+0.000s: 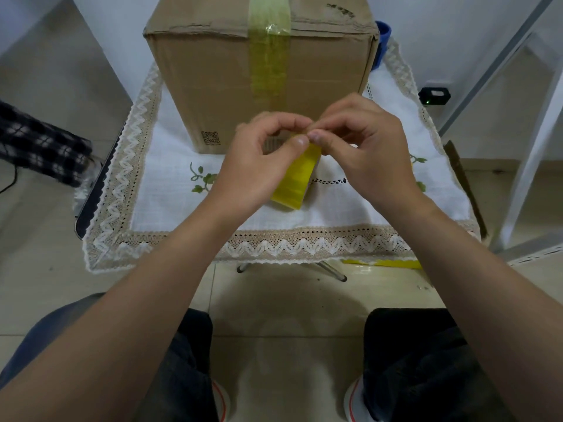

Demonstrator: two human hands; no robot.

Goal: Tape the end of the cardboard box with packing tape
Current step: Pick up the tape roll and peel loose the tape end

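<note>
A brown cardboard box (213, 86) stands on a small table, with a strip of yellowish packing tape (269, 56) running over its top edge and down its near face. In front of the box, a yellow tape roll (297, 181) is held upright over the cloth. My left hand (259, 159) grips the roll from the left, thumb on its top. My right hand (362, 141) pinches at the roll's upper edge with thumb and fingertips, touching my left thumb. The upper part of the roll is hidden behind my fingers.
A white tablecloth (170, 190) with a beige lace border covers the table. A blue object (383, 32) sits behind the box's right corner. A checkered cloth (39, 144) lies at the left, a black device (434, 95) at the right, and a white metal frame (530, 147) beside it.
</note>
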